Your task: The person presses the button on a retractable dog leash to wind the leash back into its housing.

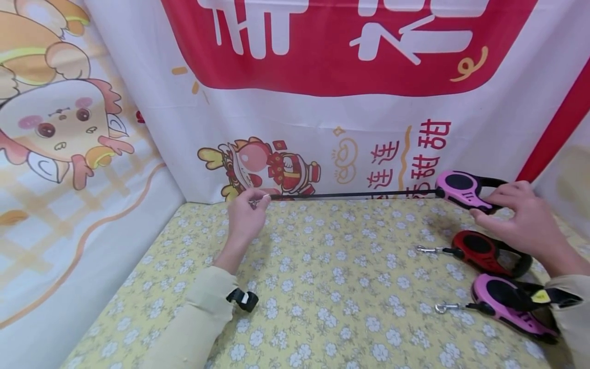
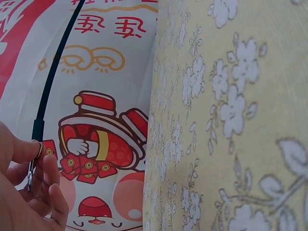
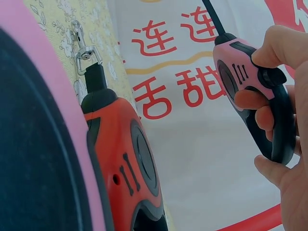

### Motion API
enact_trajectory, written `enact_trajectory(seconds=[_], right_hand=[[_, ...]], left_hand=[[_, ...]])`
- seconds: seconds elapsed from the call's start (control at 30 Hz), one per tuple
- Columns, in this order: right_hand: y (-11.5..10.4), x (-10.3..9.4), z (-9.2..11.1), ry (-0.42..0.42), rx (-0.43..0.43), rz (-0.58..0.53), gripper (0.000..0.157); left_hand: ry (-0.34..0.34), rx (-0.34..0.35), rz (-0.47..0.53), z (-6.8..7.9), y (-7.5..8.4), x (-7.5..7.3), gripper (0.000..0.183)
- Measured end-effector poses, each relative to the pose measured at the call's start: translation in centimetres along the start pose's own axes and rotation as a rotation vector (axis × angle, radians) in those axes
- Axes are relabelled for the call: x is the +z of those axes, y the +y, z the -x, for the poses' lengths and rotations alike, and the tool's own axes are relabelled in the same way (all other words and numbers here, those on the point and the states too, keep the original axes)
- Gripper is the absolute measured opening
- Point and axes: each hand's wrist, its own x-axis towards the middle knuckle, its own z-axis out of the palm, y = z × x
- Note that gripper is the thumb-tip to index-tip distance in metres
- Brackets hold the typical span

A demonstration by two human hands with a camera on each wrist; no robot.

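Note:
My right hand (image 1: 525,218) grips the black handle of a pink and black retractable dog leash (image 1: 461,188), its fingers through the loop and the thumb on the casing in the right wrist view. A black strap (image 1: 350,194) runs straight and taut from that casing across to the left. At its far end my left hand (image 1: 248,212) pinches the metal clip (image 2: 32,168) between thumb and fingers. Below the right hand lies a red and black retractable leash (image 1: 479,251), and nearer me a second pink leash (image 1: 507,305), both with their clips pointing left.
A yellow floral cloth (image 1: 322,287) covers the table. Behind it hangs a white and red printed banner (image 1: 295,113), and another printed cloth (image 1: 110,205) hangs at the left. A black band with a buckle (image 1: 243,299) sits at the left sleeve.

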Motion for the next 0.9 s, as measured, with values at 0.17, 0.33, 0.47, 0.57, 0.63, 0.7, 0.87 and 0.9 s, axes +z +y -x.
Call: enact_trajectory(seconds=[0.17,0.33,0.47,0.57,0.63,0.7,0.87,0.9], right_hand=[[0.12,-0.06,0.11,0.001,-0.006,0.003,0.043],[0.20,0.06,0.10,0.000,0.001,-0.005,0.044],[0.22,0.21,0.12,0.000,0.004,-0.021,0.044],[0.18,0.33,0.15,0.006,-0.005,-0.036,0.042],[0.11,0.40,0.14,0.007,-0.014,-0.038,0.042],[-0.02,0.45,0.11,0.005,-0.021,-0.033,0.043],[-0.29,0.46,0.04,-0.016,0.000,-0.027,0.046],[-0.32,0.46,0.03,-0.018,0.004,-0.030,0.046]], left_hand=[[-0.005,-0.008,-0.004,-0.32,0.20,0.37,0.017],[0.003,-0.005,-0.013,-0.33,0.26,0.51,0.015],[0.002,-0.002,-0.001,-0.19,0.25,0.40,0.014],[-0.006,-0.006,0.007,-0.05,0.25,0.30,0.014],[-0.010,-0.011,0.005,0.05,0.25,0.24,0.014],[-0.014,-0.015,0.001,0.13,0.26,0.22,0.015],[-0.020,-0.022,-0.005,0.20,0.30,0.21,0.017],[-0.023,-0.023,-0.007,0.17,0.28,0.22,0.017]])
